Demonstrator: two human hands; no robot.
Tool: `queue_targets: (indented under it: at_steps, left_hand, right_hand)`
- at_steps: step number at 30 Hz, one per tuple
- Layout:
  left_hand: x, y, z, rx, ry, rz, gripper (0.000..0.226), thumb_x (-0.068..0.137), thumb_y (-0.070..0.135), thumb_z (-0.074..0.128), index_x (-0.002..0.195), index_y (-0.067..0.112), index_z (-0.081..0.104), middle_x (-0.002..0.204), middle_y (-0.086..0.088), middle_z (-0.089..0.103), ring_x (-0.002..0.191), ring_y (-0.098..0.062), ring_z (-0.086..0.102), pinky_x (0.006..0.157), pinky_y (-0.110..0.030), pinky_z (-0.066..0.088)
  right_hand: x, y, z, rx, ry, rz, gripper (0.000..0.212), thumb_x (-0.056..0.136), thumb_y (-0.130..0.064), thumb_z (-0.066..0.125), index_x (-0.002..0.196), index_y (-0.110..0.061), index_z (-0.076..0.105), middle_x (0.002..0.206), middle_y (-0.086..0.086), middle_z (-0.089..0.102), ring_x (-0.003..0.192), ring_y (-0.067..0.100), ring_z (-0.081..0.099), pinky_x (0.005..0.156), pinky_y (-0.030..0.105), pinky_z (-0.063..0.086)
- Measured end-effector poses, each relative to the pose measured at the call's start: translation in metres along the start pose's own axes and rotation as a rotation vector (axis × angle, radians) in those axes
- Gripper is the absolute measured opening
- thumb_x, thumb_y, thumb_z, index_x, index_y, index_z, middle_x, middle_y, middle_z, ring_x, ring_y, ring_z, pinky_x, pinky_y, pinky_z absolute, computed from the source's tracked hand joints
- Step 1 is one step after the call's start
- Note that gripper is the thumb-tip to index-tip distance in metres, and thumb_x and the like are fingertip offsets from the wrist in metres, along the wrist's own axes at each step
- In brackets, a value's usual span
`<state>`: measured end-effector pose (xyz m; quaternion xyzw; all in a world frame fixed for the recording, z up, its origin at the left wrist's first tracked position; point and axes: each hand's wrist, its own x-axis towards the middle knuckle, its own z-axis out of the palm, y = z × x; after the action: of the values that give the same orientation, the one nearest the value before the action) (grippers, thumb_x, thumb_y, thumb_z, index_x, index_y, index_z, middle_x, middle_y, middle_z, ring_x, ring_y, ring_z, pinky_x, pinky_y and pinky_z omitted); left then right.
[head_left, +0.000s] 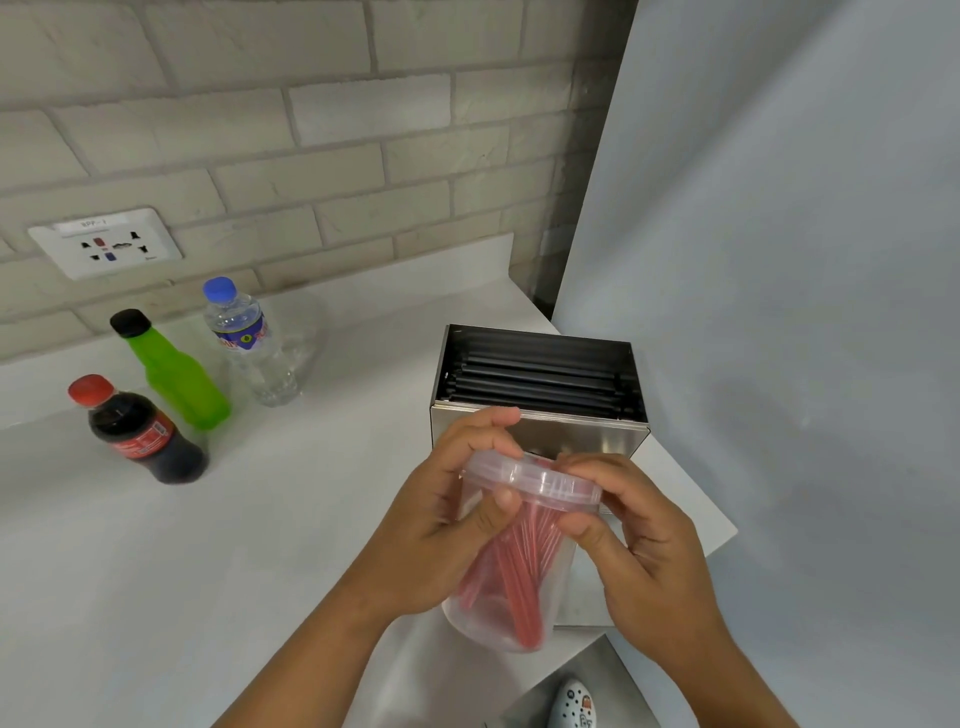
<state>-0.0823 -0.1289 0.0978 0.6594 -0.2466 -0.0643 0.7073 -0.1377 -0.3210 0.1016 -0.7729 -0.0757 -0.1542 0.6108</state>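
A clear plastic jar (511, 587) with several red straws (519, 571) inside is held tilted above the white counter's front edge. My left hand (441, 525) grips the jar's upper side, its fingers curled over the clear lid (535, 480). My right hand (639, 540) pinches the lid's right rim with thumb and fingers. Just behind the jar stands an open steel box (582, 439) filled with several black straws (540, 379) lying flat.
A cola bottle (140, 434), a green bottle (174, 371) and a water bottle (249, 343) stand at the left on the counter (260, 519). A wall socket (106, 243) sits in the brick wall. A grey panel (779, 260) rises at the right. A white shoe (574, 704) shows below.
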Motion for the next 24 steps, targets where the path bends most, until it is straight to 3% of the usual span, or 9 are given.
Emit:
queue_targets:
  at_steps: [5, 9, 14, 17, 19, 21, 24]
  left_hand:
    - [0.001, 0.001, 0.000, -0.149, 0.018, -0.040, 0.038, 0.095, 0.056, 0.065, 0.116, 0.025, 0.071, 0.144, -0.005, 0.060, 0.137, -0.033, 0.055, 0.103, -0.038, 0.053]
    - [-0.002, -0.001, -0.001, -0.302, 0.021, -0.095, 0.039, 0.097, 0.056, 0.063, 0.113, 0.022, 0.069, 0.146, -0.009, 0.059, 0.139, -0.039, 0.054, 0.104, -0.051, 0.054]
    - [-0.002, -0.002, 0.000, -0.369, 0.034, -0.146, 0.037, 0.094, 0.062, 0.064, 0.112, 0.030, 0.071, 0.150, -0.002, 0.058, 0.143, -0.037, 0.052, 0.107, -0.059, 0.052]
    - [0.001, 0.002, -0.002, -0.342, 0.029, -0.141, 0.039, 0.093, 0.064, 0.063, 0.114, 0.032, 0.072, 0.143, -0.005, 0.064, 0.135, -0.039, 0.059, 0.103, -0.060, 0.054]
    - [0.003, 0.005, -0.004, -0.296, 0.029, -0.129, 0.043, 0.094, 0.064, 0.061, 0.116, 0.028, 0.071, 0.138, -0.007, 0.066, 0.132, -0.039, 0.061, 0.099, -0.054, 0.058]
    - [0.007, 0.006, -0.005, -0.212, 0.032, -0.121, 0.052, 0.095, 0.065, 0.058, 0.126, 0.024, 0.066, 0.141, -0.005, 0.064, 0.134, -0.034, 0.061, 0.099, -0.042, 0.059]
    - [0.011, 0.003, -0.006, -0.072, -0.015, -0.159, 0.067, 0.095, 0.068, 0.054, 0.148, 0.028, 0.051, 0.142, 0.011, 0.062, 0.133, -0.016, 0.061, 0.099, -0.026, 0.056]
  right_hand:
    - [-0.001, -0.001, -0.001, 0.047, -0.014, 0.032, 0.041, 0.091, -0.057, 0.070, 0.123, -0.031, 0.070, 0.120, -0.008, 0.072, 0.118, 0.021, 0.068, 0.098, 0.026, 0.054]
    - [-0.004, 0.002, -0.006, 0.170, -0.096, 0.118, 0.061, 0.087, -0.062, 0.072, 0.134, -0.023, 0.065, 0.131, 0.002, 0.071, 0.123, 0.030, 0.066, 0.101, 0.043, 0.056]
    - [-0.002, -0.006, -0.003, 0.185, -0.086, 0.119, 0.041, 0.091, -0.061, 0.067, 0.124, -0.037, 0.072, 0.119, -0.004, 0.077, 0.110, 0.019, 0.072, 0.090, 0.023, 0.056]
    - [0.000, -0.008, -0.001, 0.147, -0.090, 0.077, 0.029, 0.094, -0.040, 0.069, 0.123, -0.042, 0.072, 0.112, -0.009, 0.078, 0.105, 0.014, 0.073, 0.087, 0.019, 0.056]
    - [0.001, -0.009, -0.002, 0.123, -0.088, 0.051, 0.028, 0.095, -0.038, 0.068, 0.123, -0.041, 0.072, 0.111, -0.011, 0.077, 0.104, 0.013, 0.073, 0.087, 0.018, 0.056]
    - [0.003, -0.009, -0.005, 0.082, -0.061, 0.025, 0.030, 0.096, -0.051, 0.066, 0.123, -0.040, 0.072, 0.112, -0.013, 0.077, 0.106, 0.012, 0.073, 0.087, 0.017, 0.056]
    - [0.009, -0.006, -0.010, 0.004, -0.013, -0.012, 0.033, 0.093, -0.049, 0.069, 0.122, -0.032, 0.071, 0.118, -0.013, 0.075, 0.114, 0.012, 0.071, 0.091, 0.018, 0.054]
